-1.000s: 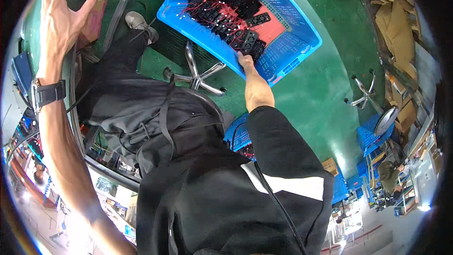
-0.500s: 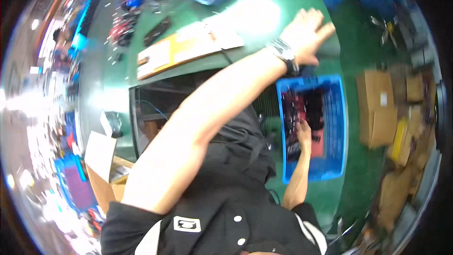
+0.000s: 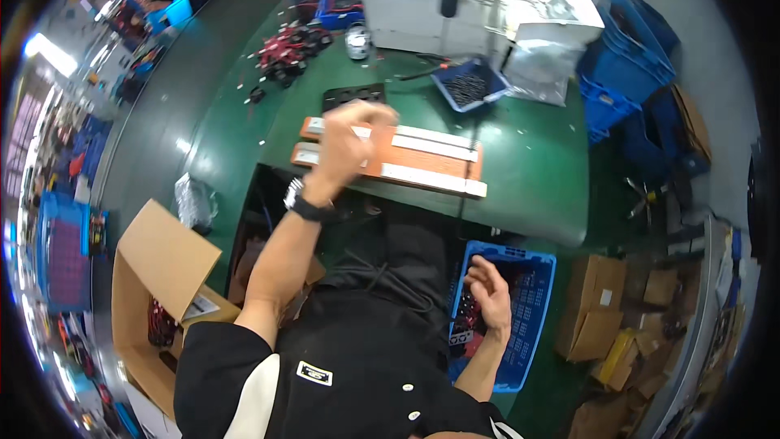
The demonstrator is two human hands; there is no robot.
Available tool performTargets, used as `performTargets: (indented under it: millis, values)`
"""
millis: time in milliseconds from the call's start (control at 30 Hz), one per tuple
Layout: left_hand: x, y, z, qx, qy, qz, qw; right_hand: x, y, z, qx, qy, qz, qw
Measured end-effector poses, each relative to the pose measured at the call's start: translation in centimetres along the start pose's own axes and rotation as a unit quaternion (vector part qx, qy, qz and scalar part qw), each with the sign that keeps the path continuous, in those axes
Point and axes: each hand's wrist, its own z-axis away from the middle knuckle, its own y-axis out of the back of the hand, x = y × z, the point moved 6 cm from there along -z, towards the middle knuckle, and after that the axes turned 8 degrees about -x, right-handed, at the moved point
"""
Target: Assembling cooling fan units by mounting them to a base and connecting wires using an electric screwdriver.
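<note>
My left hand, with a dark band and a watch at the wrist, is over an orange-brown wooden board fitted with white strips. Its fingers look bent but are smeared by motion, so whether anything is in them does not show. A black slotted holder lies just beyond that hand. Above a blue crate to the right, my right hand has its fingers loosely bent and apart, with nothing visible in them. Red and black parts lie in the crate, partly hidden by this hand.
A blue tray of dark screws and a heap of red and black parts sit on the green table. An opened cardboard box stands at left, closed cartons at right. Blue bins are stacked at the far right.
My left hand has swung from the table's right side back left over the board. My right hand has risen from among the crate's parts. The whole view has shifted.
</note>
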Motion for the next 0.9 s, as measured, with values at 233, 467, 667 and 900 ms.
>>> performTargets:
  millis: [233, 467, 667, 900]
  values:
    - [-24.2, 19.3, 5.0, 0.194, 0.375, -0.376, 0.825, -4.8, -10.9, -6.9, -0.274, -0.022, 0.078, 0.958]
    - [-33.1, 21.6, 6.2, 0.109, 0.359, -0.288, 0.881, -6.3, -14.2, -9.3, -0.313, -0.014, 0.165, 0.935]
    - [-27.6, 21.6, 9.2, 0.266, 0.421, -0.333, 0.801, -4.6, -14.4, -9.2, -0.308, -0.041, 0.147, 0.939]
    - [-14.4, 17.3, 8.5, 0.335, 0.337, -0.094, 0.875, -10.0, -18.2, -12.9, -0.293, 0.023, 0.213, 0.932]
